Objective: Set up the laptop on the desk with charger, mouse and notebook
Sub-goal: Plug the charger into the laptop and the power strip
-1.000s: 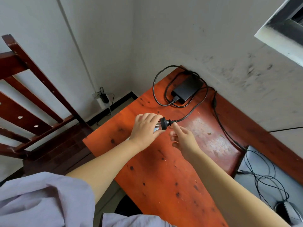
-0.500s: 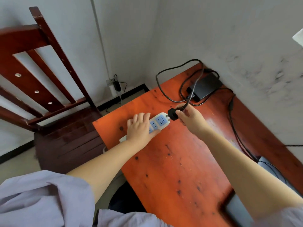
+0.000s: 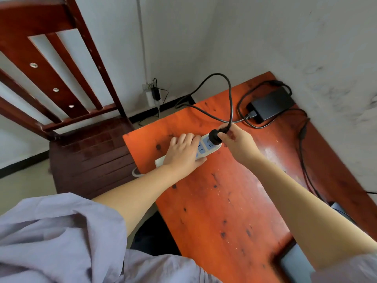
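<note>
A white power strip (image 3: 206,147) with blue sockets lies on the red wooden desk (image 3: 224,201) near its far left corner. My left hand (image 3: 182,153) presses down on the strip and covers its middle. My right hand (image 3: 237,141) grips the black charger plug (image 3: 215,136), which sits on the strip's far socket. The plug's black cable (image 3: 230,94) loops up and back to the black charger brick (image 3: 271,104) at the desk's far edge by the wall. A grey laptop corner (image 3: 293,264) shows at the lower right, mostly hidden by my right arm.
A dark red wooden chair (image 3: 81,139) stands left of the desk, its seat close to the desk edge. A wall socket with a black adapter (image 3: 154,93) sits low on the far wall. A second black cable (image 3: 304,156) runs along the desk's right side. Grey wall borders the desk.
My left hand has set the power strip flat on the desk and holds it down. My right hand has brought the plug from mid-air onto the strip's end socket.
</note>
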`<state>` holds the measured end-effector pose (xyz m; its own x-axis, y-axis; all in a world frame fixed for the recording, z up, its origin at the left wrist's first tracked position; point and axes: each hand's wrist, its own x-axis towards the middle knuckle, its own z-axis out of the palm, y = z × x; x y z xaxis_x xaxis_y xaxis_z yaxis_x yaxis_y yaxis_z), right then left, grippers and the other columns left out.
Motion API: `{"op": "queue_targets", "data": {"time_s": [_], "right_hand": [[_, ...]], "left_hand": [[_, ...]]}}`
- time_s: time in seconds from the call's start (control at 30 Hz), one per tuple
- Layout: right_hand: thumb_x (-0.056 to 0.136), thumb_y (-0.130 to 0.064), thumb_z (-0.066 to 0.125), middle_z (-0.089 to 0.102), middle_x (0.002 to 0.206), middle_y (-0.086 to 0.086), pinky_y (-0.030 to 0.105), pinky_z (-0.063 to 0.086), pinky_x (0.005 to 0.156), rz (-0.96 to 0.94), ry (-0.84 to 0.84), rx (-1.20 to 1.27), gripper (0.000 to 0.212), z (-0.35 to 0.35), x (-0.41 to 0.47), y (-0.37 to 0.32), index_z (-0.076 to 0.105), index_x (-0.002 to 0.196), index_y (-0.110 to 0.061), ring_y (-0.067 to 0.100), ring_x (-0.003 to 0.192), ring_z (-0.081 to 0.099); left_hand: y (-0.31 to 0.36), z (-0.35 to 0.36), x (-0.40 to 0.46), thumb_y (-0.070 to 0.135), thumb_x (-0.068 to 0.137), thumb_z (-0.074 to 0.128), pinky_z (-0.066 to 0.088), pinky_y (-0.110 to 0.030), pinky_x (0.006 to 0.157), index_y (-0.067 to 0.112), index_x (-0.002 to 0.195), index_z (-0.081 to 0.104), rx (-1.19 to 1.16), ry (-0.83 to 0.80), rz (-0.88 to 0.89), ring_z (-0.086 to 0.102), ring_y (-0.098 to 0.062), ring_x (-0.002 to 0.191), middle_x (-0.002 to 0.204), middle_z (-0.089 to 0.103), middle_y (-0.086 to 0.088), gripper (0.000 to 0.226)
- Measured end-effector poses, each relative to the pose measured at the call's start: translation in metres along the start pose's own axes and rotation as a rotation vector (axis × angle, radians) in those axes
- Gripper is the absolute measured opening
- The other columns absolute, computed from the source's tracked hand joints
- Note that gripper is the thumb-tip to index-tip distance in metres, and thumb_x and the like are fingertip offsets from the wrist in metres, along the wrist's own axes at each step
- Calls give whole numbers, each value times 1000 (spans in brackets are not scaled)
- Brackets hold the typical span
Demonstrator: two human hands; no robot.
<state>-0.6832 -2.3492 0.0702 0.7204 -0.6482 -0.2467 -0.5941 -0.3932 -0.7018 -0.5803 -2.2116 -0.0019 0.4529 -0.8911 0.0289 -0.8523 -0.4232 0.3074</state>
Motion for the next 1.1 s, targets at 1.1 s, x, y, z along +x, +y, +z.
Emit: {"op": "queue_targets", "data": {"time_s": [1.1], "right_hand": [[93,-19,50,55,94,-4,10,31,59,-116,-57,-267,15,2,5,-7,57,105,-15,13,79,50]], "left_hand": [[3,-4,1,53,83,52,37,-38,91,16,129,42,20,-29,-7,48,-24,108,117,53,-5,60]]}}
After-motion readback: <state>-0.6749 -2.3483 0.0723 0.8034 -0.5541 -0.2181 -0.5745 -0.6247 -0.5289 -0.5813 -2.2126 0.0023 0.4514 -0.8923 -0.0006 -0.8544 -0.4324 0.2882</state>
